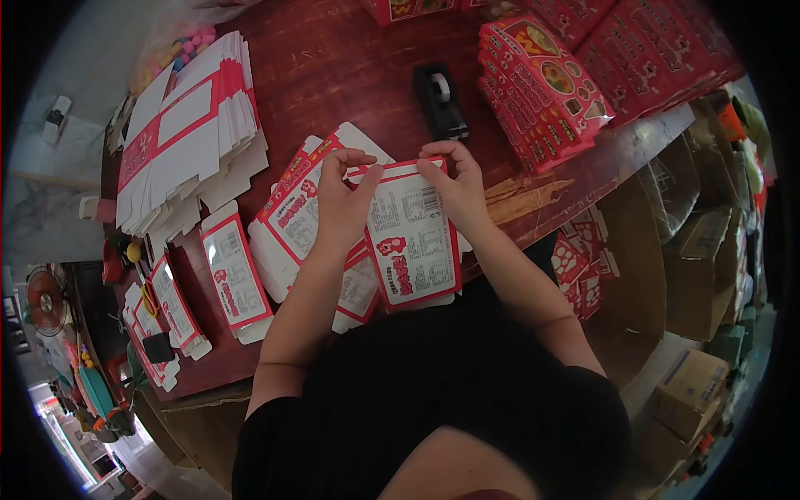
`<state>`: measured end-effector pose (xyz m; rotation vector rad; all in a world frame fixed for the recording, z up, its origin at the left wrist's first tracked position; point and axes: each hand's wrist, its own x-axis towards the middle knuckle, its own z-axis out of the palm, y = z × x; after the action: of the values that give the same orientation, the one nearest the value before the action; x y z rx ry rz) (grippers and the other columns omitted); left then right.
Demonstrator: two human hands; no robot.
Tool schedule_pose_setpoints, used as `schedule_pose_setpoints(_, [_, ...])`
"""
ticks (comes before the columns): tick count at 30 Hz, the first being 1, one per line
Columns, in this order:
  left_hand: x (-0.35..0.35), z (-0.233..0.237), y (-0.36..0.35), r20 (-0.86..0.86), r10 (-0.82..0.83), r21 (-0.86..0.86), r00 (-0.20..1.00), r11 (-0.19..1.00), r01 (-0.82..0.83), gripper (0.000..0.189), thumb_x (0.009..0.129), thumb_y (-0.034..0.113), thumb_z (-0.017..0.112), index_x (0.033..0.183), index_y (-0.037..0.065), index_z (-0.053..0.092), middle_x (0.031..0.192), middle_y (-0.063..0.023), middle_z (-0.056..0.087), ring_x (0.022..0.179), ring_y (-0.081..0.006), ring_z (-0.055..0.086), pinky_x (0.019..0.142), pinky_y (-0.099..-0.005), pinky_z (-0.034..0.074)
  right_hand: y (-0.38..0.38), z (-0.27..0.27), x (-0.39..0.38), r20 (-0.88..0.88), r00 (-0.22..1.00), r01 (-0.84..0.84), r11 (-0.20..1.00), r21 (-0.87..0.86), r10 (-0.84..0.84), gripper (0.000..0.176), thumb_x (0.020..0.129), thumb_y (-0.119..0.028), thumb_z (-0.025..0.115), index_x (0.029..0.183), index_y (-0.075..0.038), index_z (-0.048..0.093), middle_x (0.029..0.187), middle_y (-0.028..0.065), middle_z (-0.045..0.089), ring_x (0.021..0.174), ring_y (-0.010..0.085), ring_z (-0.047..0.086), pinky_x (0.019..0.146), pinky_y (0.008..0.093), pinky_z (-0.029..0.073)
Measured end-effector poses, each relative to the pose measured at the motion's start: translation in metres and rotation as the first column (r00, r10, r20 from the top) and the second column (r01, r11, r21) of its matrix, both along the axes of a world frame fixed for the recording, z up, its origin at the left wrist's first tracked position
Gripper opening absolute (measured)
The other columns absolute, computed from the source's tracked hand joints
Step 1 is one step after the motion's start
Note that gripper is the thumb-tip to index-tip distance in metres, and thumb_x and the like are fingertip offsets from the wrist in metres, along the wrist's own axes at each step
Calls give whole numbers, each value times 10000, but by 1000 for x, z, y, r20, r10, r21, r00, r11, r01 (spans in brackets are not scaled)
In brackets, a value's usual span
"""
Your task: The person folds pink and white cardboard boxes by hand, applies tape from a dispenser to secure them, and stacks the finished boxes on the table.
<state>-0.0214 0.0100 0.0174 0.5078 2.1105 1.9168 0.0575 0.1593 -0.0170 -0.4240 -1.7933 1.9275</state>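
Both hands grip the far end of a red and white printed carton (pixel 412 237), which lies toward my body at the table's near edge. My left hand (pixel 346 187) pinches its upper left corner, thumb on top. At the upper right corner, my right hand (pixel 458 187) pinches the end in the same way, its fingers curled behind. A strip of red and white flap shows between the two thumbs. Under and left of the left forearm lie several flat cartons (pixel 292 217), overlapping. Another carton (pixel 233 271) rests farther left.
A black tape dispenser (pixel 442 100) stands beyond my hands. Stacked red boxes (pixel 546 92) are at the back right. A thick pile of flat white and red cartons (pixel 187 133) lies at the left. Large cardboard boxes (pixel 629 275) stand right of the table.
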Motion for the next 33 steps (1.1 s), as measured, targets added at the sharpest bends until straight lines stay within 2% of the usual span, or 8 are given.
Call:
schedule_pose_setpoints(9, [0, 11, -14, 83, -255, -74, 963, 962, 261, 213, 841, 160, 635, 990, 9, 649, 1035, -99, 639, 872, -129, 603, 769, -242, 468, 3, 12, -3, -71, 997, 0, 907, -421, -33, 109, 880, -127, 566, 928, -31, 588, 810, 16, 574, 754, 68, 530, 673, 212, 436])
schedule_pose_setpoints(13, [-2, 12, -25, -86, -353, -110, 932, 933, 344, 273, 850, 176, 633, 1065, 8, 627, 1077, -107, 627, 910, -128, 590, 799, -253, 470, 15, 7, -2, -33, 992, -126, 937, -326, 122, 160, 891, -163, 559, 841, -19, 610, 835, 51, 614, 802, 98, 562, 718, 238, 456])
schedule_pose_setpoints(18, [-20, -19, -38, 354, -274, 128, 894, 961, 243, 209, 837, 135, 644, 1009, 15, 641, 1034, -87, 623, 903, -151, 588, 819, -268, 471, 30, 19, 5, -129, 895, -428, 904, 20, 427, 367, 957, -313, 429, 1056, -8, 606, 1061, 127, 615, 1014, 176, 566, 865, 307, 445])
schedule_pose_setpoints(21, [-34, -27, -46, 445, -141, 442, 884, 893, -80, 144, 848, 122, 628, 957, 29, 634, 975, -56, 621, 874, -152, 588, 800, -274, 478, 36, 24, 7, -186, 954, -290, 886, -362, 236, 478, 973, -383, 333, 1241, -19, 491, 1216, 126, 535, 1121, 205, 513, 920, 332, 418])
schedule_pose_setpoints(24, [-43, -13, -58, 567, -105, 594, 817, 739, -318, 124, 871, 113, 590, 979, 60, 557, 965, -69, 610, 926, -176, 591, 803, -320, 491, 50, 13, 20, 3, 945, -323, 931, -172, 328, 377, 898, -129, 528, 1256, -36, 461, 1265, 102, 495, 1143, 195, 490, 922, 341, 424])
schedule_pose_setpoints(26, [-37, -6, -56, 539, -67, 627, 840, 698, -347, 205, 867, 92, 586, 1041, 59, 482, 1029, -84, 581, 989, -202, 572, 844, -351, 495, 43, 13, 35, 257, 844, -524, 827, 206, 471, 607, 714, -111, 733, 1247, -14, 459, 1251, 94, 506, 1144, 220, 487, 934, 350, 415])
schedule_pose_setpoints(30, [2, -7, -39, 401, 42, 500, 915, 827, -257, 525, 827, 45, 622, 1264, 44, 331, 1160, -113, 502, 1019, -233, 556, 884, -348, 486, -6, -12, 18, -189, 947, -313, 878, -363, 259, 749, 669, -145, 764, 1273, 23, 356, 1243, 138, 491, 1131, 236, 497, 951, 336, 411])
schedule_pose_setpoints(33, [17, 11, -42, 97, -11, 89, 995, 996, 2, 735, 799, 212, 689, 1356, 33, 245, 1244, -132, 427, 1105, -284, 508, 925, -385, 444, -7, 29, 18, -194, 981, -134, 717, -684, -2, 427, 798, -15, 622, 1187, -3, 446, 1156, 135, 552, 1056, 220, 553, 909, 360, 462])
